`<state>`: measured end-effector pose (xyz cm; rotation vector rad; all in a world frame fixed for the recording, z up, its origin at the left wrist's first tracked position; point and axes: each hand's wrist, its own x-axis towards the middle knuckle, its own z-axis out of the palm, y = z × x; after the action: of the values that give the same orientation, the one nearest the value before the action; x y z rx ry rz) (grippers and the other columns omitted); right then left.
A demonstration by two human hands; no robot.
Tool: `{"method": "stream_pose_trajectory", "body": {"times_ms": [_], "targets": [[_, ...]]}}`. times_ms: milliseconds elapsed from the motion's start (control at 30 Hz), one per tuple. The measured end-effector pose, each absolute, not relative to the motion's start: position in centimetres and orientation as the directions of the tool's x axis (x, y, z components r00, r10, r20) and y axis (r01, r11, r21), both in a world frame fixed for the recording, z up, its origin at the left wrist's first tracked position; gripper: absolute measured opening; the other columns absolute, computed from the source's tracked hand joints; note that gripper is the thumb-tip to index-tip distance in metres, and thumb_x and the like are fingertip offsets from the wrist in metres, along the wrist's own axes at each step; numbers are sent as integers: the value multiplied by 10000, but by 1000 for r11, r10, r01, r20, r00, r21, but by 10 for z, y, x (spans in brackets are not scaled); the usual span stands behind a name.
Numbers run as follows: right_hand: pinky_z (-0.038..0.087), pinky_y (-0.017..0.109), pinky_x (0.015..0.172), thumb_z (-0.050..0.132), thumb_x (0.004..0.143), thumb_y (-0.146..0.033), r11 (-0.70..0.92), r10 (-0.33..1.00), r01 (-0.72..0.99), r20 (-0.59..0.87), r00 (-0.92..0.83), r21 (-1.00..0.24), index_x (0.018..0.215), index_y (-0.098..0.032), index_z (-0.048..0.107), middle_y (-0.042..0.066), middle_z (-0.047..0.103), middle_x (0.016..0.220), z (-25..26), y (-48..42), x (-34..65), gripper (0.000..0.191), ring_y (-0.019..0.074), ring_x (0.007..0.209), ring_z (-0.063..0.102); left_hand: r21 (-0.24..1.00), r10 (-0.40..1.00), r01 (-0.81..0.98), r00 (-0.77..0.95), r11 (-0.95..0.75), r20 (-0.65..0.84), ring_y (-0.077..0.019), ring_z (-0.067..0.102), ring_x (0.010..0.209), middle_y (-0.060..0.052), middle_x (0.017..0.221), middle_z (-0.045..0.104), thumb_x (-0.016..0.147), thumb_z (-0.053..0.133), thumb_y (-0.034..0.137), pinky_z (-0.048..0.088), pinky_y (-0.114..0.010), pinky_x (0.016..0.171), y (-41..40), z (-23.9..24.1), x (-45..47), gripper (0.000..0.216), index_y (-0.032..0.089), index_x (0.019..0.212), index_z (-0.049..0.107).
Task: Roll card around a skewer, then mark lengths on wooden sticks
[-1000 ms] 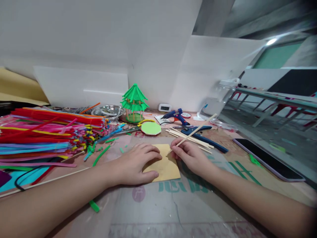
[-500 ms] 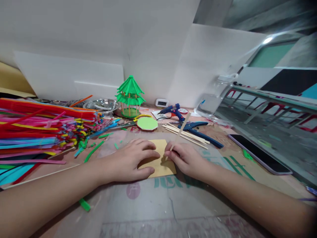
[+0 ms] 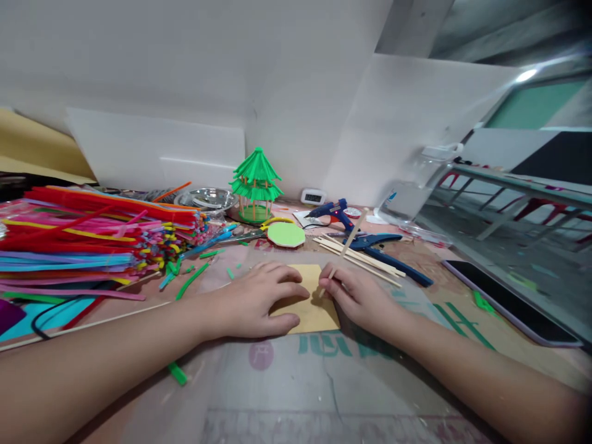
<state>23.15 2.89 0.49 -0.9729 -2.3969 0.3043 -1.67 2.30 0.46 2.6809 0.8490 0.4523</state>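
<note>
On the tabletop [image 3: 115, 422], around the paper sheet [image 3: 319, 317], pipe cleaners [image 3: 92, 246] lay at ten o'clock, a model pagoda [image 3: 256, 191] at eleven, loose sticks [image 3: 370, 258] at two, a phone [image 3: 509, 302] at three.

A small white clock [image 3: 313, 197] stands between a metal bowl [image 3: 213, 198] and a clear bottle [image 3: 404, 196].

place: craft workshop | signs: glue gun [image 3: 333, 211], pipe cleaners [image 3: 99, 234], background table [image 3: 518, 184]
</note>
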Motion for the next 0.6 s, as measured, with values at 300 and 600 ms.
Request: {"method": "stream_pose_trajectory", "body": {"times_ms": [300,600], "targets": [[447,283,645,426,1002,-247,685,728,607,387,-565,-403,833,-204,551,52,669,755,6,31,232,214,178,688,617,366,596,506,778,-781,196,-297,500,1319,-90,1390,572,927,593,398,386,-473,1155,23,5,-18,423,249,1320,641],[457,268,645,416,1015,-247,766,641,511,411,-648,-390,858,-197,564,54,684,766,3,32,230,222,165,670,617,360,602,516,776,-777,187,-291,504,1298,-72,1364,577,922,600,375,391,-460,1140,24,4,-15,422,264,1327,636]]}}
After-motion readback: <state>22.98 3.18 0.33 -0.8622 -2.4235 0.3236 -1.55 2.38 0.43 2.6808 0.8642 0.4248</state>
